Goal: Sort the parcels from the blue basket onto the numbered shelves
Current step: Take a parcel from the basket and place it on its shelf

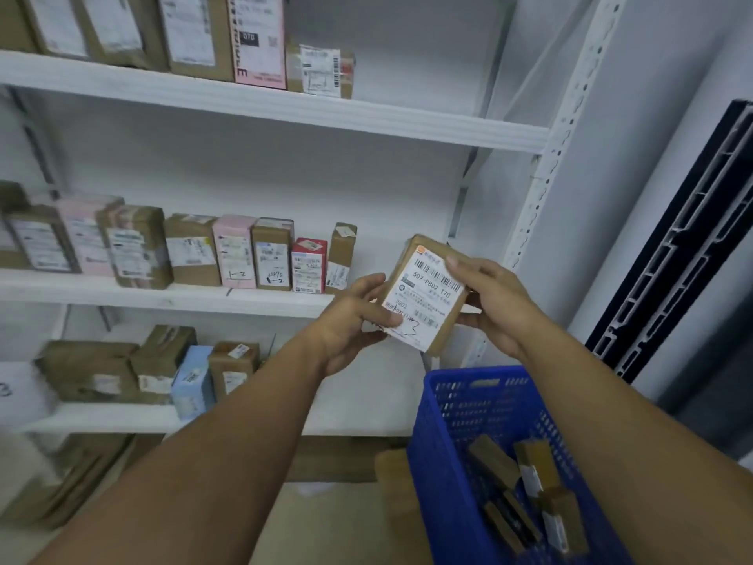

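The blue basket (448, 462) sits low at the right, under the right forearm. Several small brown parcels lie loose in it: one tilted near the middle (495, 462), one with a white label just to its right (536, 462), another below that (564, 519) and a darker one beside it (511, 524).

Above the basket, both hands hold one brown parcel (423, 295) in the air in front of the shelves, tilted, with its white label facing the camera. The label reads "507-P802 T70" and has a pen scribble at its lower corner. The left hand (350, 320) grips the lower left corner, with its thumb on the label. The right hand (493, 303) grips the right side, with fingertips on the upper edge of the label.

The middle shelf (163, 295) carries a row of upright parcels, brown and pink, with a red one (309, 265) and a narrow brown one (342, 254) at the row's right end. The held parcel and the hands hide part of that shelf to the right of the row.

The top shelf (366, 116) holds brown boxes, a pink parcel (258, 38) and a small brown box (320, 69). The lower shelf (102, 418) holds brown boxes and a light blue parcel (191, 381). More brown boxes (73, 483) sit blurred below it.

A white slotted post (562, 128) stands at the right end of the shelves, with a black panel (672, 254) leaning further right.
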